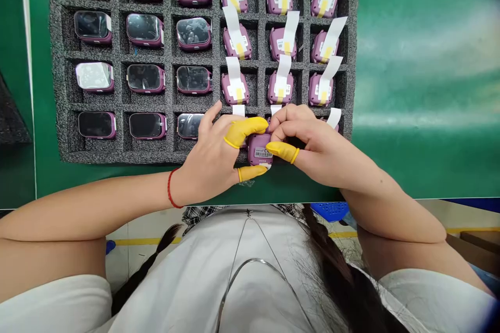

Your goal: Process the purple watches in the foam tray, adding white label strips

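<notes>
Between my hands is a purple smartwatch body (260,152), its labelled back facing up, over the front edge of the foam tray (117,157). My left hand (221,148) grips it from the left, with yellow finger cots on the thumb and index finger. On its right side, my right hand (302,140) pinches at the upper right edge, the yellow-cotted thumb by the label. Whether a small piece lies between those right fingertips is hidden. A whitish bit shows at the watch's lower edge, and a crumpled clear film (247,183) lies just below.
Screen-up watches (145,78) fill the tray's left columns. On the right, purple watches (280,87) lie back-up with white paper strips (328,36) held by yellow tape. The green table (422,114) extends to the right; its front edge runs near my body. Another dark foam piece (11,114) is at far left.
</notes>
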`<action>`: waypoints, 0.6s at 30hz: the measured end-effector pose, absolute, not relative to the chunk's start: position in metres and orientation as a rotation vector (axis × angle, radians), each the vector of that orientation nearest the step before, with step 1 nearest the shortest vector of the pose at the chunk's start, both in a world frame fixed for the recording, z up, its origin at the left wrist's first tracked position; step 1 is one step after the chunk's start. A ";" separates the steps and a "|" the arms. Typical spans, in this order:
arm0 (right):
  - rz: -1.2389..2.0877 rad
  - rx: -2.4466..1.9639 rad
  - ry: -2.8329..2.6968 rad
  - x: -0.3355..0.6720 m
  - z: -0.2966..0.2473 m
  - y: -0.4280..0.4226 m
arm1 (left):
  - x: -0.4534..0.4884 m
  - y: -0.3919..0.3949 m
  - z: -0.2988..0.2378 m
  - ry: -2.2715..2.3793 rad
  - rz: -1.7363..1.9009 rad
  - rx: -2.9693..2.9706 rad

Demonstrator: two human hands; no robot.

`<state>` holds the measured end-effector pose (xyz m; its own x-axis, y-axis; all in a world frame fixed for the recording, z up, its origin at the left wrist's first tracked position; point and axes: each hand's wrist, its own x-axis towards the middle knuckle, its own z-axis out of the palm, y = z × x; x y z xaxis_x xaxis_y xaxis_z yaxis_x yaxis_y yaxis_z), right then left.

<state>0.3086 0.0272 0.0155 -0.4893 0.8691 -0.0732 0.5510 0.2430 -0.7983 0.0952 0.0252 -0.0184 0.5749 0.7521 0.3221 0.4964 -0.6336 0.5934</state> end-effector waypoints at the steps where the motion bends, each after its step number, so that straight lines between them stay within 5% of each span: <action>1: 1.124 -1.298 -2.139 0.309 0.015 0.027 | 0.095 0.025 -0.018 1.002 0.776 2.368; 18: 1.052 -1.296 -2.159 0.309 0.013 0.025 | 0.095 0.025 -0.018 1.007 0.763 2.364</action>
<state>0.3086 0.0247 0.0128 -0.4838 0.8745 -0.0338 0.5656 0.2829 -0.7746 0.0954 0.0255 -0.0182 0.5790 0.7546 0.3088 0.5013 -0.6281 0.5951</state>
